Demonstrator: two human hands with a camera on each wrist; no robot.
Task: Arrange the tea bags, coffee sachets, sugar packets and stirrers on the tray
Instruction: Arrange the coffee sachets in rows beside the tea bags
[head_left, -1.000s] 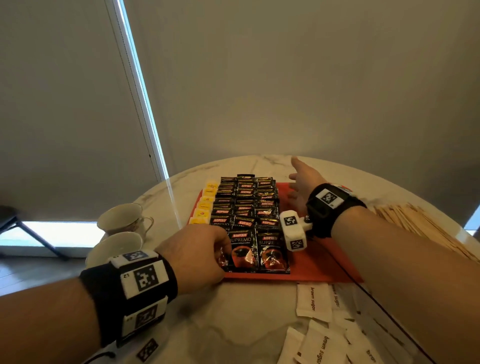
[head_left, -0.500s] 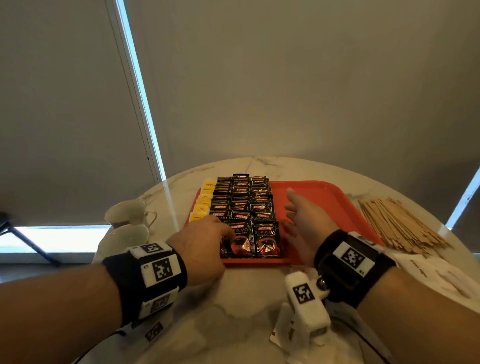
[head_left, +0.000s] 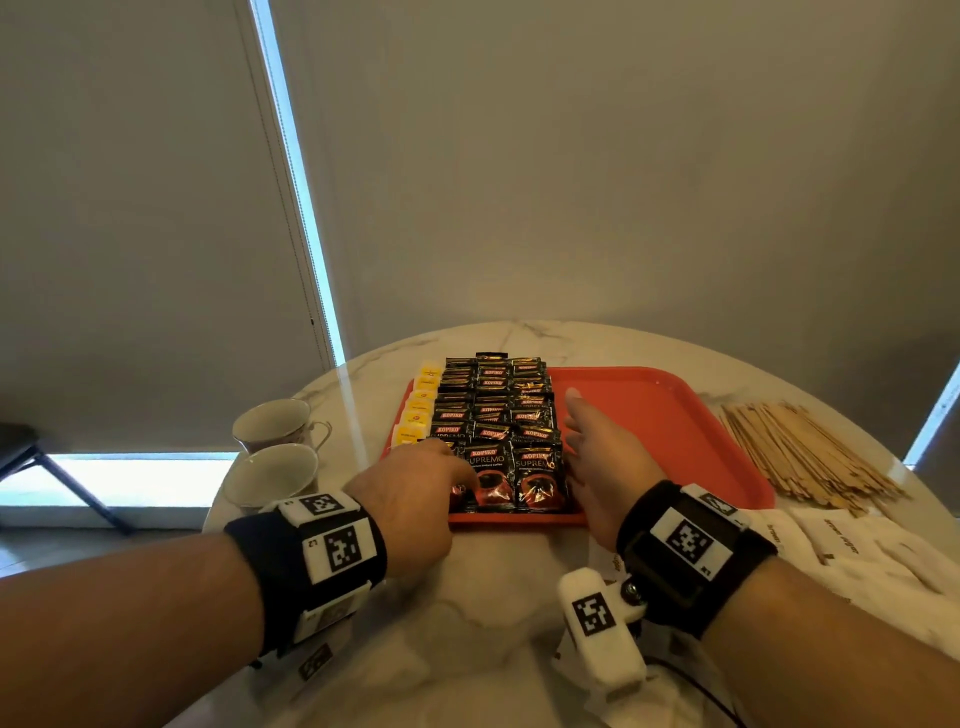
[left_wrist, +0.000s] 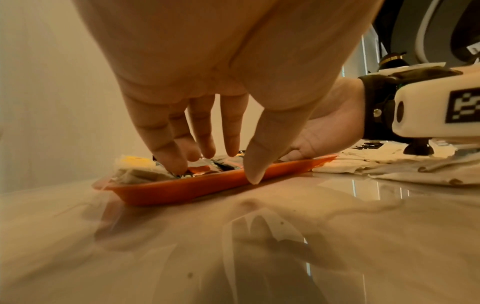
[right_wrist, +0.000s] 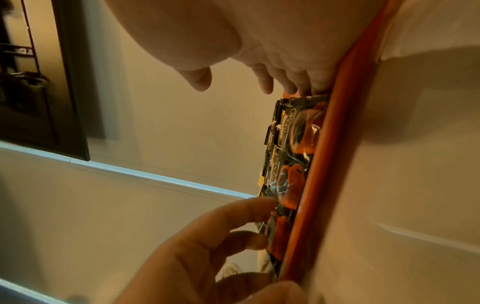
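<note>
A red tray lies on the marble table. Its left part holds a column of yellow tea bags and three rows of black coffee sachets. My left hand is at the tray's near left corner; its fingertips press on the nearest sachets and the thumb is at the front rim. My right hand stands edge-on with straight fingers against the right side of the sachet rows. Wooden stirrers and white sugar packets lie on the table to the right.
Two white cups stand left of the tray near the table edge. The tray's right half is bare red. A window blind and wall are behind the round table.
My right hand drew back from the tray's far end to the near end, along the right side of the sachets. The left hand stayed on the nearest sachets.
</note>
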